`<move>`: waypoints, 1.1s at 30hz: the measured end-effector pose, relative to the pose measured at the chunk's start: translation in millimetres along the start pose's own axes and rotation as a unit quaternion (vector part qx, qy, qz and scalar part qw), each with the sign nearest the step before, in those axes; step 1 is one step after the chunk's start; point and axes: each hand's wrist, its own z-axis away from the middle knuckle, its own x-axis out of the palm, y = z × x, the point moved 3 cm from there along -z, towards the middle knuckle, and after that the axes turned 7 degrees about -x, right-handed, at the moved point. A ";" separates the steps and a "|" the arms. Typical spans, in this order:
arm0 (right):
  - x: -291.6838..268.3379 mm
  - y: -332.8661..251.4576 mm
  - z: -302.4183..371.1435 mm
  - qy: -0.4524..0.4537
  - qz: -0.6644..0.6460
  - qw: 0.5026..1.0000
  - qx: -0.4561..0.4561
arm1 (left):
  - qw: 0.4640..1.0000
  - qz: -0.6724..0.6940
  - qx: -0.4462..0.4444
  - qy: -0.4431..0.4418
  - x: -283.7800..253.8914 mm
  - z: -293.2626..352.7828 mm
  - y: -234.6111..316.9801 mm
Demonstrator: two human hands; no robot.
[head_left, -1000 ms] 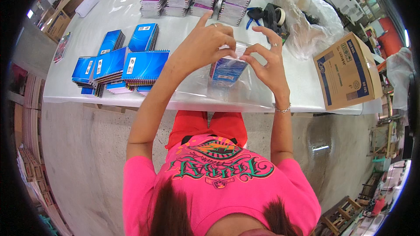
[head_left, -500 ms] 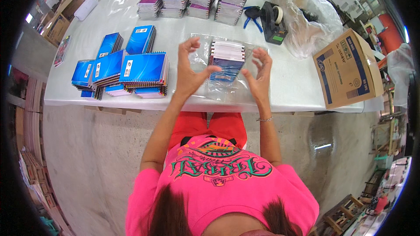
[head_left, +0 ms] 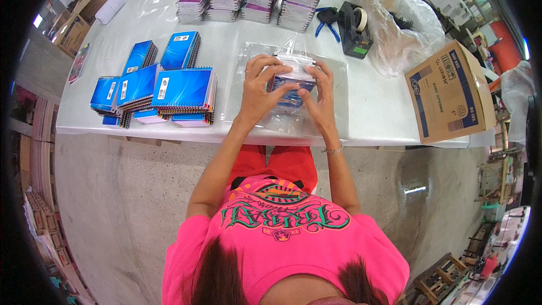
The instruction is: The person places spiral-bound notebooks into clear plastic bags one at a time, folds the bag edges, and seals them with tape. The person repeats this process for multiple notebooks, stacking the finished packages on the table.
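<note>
Stack of notebooks (head_left: 292, 98), with blue covers showing toward you and white page edges on its far side, stands on the counter (head_left: 389, 104) in front of your body, between your two hands. Your left hand (head_left: 258, 86) grasps its left side, the fingers curled over the top and the thumb laid across the blue part. Your right hand (head_left: 320, 93) has its fingers bent around the right side, thumb pointing inward, so both sets of fingers are closed on the stack. Clear plastic (head_left: 334, 121) spreads beneath and around it. Well to your left lie blue spiral notebooks (head_left: 183, 88) in overlapping piles; beyond your right hand are blue-handled pliers (head_left: 327, 18) and a black tape dispenser (head_left: 353, 36), and a cardboard box (head_left: 446, 93) stands near the counter's right end.
</note>
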 end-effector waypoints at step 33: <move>-1.2 22.3 -51.7 -0.124 -0.222 0.947 0.198 | 0.832 0.335 -0.383 -0.221 10.6 -39.2 -39.5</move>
